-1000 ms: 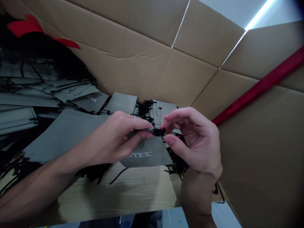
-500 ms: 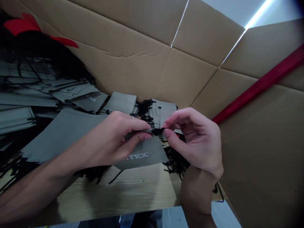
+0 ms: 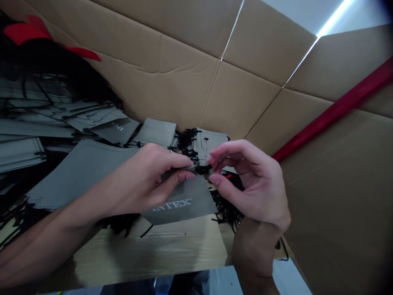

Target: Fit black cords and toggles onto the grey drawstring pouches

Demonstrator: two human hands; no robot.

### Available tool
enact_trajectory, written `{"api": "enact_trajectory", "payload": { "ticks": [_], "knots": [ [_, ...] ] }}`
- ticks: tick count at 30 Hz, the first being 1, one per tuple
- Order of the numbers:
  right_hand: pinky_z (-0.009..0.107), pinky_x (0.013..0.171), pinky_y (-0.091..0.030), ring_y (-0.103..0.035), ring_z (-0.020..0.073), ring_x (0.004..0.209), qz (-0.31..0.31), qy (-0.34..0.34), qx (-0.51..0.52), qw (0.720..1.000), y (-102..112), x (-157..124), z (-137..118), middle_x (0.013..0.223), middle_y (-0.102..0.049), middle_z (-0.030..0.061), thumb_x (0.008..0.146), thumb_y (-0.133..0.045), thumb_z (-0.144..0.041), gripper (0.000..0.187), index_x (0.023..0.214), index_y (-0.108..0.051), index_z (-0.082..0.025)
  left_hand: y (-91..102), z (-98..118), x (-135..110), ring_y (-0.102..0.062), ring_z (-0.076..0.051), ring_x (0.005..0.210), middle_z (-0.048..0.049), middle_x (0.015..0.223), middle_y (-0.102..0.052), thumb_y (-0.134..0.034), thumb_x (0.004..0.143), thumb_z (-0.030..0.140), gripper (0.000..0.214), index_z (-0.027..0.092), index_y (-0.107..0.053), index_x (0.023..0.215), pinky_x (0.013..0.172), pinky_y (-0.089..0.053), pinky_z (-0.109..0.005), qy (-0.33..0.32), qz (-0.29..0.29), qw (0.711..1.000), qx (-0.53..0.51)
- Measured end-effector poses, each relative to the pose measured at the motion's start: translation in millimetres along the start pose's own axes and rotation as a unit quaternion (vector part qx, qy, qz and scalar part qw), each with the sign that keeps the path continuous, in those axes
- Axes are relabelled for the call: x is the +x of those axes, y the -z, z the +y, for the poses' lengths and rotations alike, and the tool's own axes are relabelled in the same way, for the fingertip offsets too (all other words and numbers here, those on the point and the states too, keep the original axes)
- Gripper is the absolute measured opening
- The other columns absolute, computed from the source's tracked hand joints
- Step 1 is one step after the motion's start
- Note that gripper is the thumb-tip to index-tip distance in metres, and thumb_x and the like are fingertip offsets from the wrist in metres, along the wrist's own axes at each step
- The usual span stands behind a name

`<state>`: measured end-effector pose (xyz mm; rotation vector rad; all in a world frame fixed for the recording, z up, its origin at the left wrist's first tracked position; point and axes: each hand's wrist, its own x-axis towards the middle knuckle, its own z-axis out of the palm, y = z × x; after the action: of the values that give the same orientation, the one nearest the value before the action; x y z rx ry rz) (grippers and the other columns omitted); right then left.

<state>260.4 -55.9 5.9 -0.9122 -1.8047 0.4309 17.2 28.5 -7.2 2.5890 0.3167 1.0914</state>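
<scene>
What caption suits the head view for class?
Left hand pinches a grey bag; right hand open beside black cord.

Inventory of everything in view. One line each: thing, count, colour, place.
INTEX-printed pouch: one, grey, lower centre
cord knot: one, black, centre
fanned stack: one, grey, left of centre
loose pile: uncountable, mostly grey, far left
back stacks: two, grey, rear centre
cord tangle: one, black, right of centre
black mass: one, black, upper left, contents unclear
red pieces: at least two, red, upper left
cardboard panels: several, brown, rear and right
strip: one, dark red, right
table: one, light brown, bottom
left hand: one, bare, pinching grey edge
right hand: one, bare, fingertips at knot, contact unclear
</scene>
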Motion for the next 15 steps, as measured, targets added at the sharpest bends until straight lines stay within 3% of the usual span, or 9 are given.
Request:
{"api": "enact_trajectory", "payload": {
  "ticks": [4,10,15],
  "knots": [
    [0.028,0.08,-0.067,-0.076,0.0162,0.093,-0.052,0.021,-0.024,0.998,-1.8,2.0,3.5,0.115,-0.083,0.0008,0.084,-0.1,-0.013,0.049,0.126,-0.08,-0.026,1.1,0.0,0.0,-0.049,-0.006,0.051,0.0041,0.064,-0.065,-0.059,0.109,0.014,0.03,0.017,-0.07,0.081,0.053,-0.035,-0.023,0.002,-0.015,1.0,-0.013],
    [0.028,0.072,-0.066,-0.078,0.0153,0.08,-0.034,0.037,-0.057,0.997,-10.5,7.1,2.4,0.096,-0.085,0.0003,0.097,-0.091,-0.025,0.011,0.103,-0.082,-0.024,-0.3,1.1,0.0,-0.048,-0.007,0.051,0.005,0.063,-0.062,-0.059,0.11,0.013,0.029,0.018,-0.07,0.083,0.054,-0.035,-0.025,-0.003,-0.033,0.999,-0.024],
    [0.024,0.066,-0.062,-0.075,0.0118,0.071,-0.022,0.025,-0.052,0.998,-8.4,6.0,0.8,0.085,-0.081,-0.0036,0.089,-0.088,-0.012,0.015,0.097,-0.081,-0.024,0.1,3.8,1.4,-0.045,-0.008,0.049,0.0069,0.059,-0.053,-0.058,0.109,0.01,0.029,0.018,-0.068,0.083,0.052,-0.033,-0.026,-0.028,-0.03,0.999,-0.031]
  ]
}}
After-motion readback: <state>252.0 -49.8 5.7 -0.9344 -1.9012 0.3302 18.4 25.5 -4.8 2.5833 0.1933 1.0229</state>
